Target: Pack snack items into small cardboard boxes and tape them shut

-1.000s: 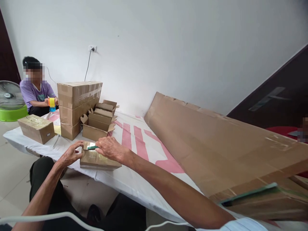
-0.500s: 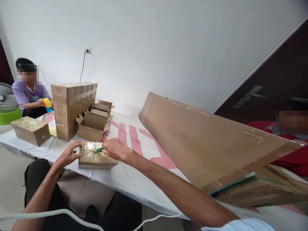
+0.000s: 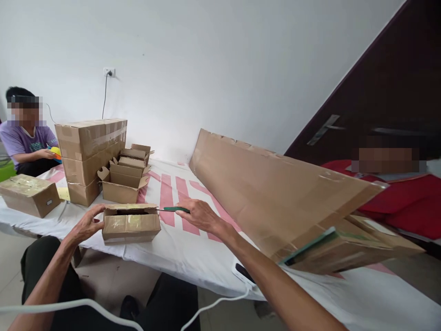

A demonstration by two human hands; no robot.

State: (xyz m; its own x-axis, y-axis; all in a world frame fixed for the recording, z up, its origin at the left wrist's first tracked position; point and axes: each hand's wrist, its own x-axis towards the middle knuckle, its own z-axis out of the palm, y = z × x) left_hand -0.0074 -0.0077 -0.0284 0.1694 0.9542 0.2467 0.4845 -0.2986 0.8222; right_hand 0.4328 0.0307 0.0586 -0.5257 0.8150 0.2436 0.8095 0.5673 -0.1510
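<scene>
In front of me a small cardboard box (image 3: pixel 131 228) rests near the table's edge, its taped top flaps parted along a dark gap. My left hand (image 3: pixel 88 224) grips the box at its left end, thumb and fingers on the corner. Just right of the box, my right hand (image 3: pixel 198 214) is closed around a green-handled knife (image 3: pixel 175 209). Its thin blade points left, with the tip close to the box's right end. What lies inside the box is too dark to make out.
Behind are open cardboard boxes (image 3: pixel 124 184) beside stacked closed boxes (image 3: pixel 96 138). Another taped box (image 3: pixel 29 193) sits left. A large cardboard sheet (image 3: pixel 268 193) leans at right, with a power strip (image 3: pixel 244 274) near my forearm. One person (image 3: pixel 27 138) sits left, another (image 3: pixel 396 197) right.
My right hand has drawn the knife rightward off the box's top. The top seam has opened into a gap. My left hand stays on the box, and the view has shifted right.
</scene>
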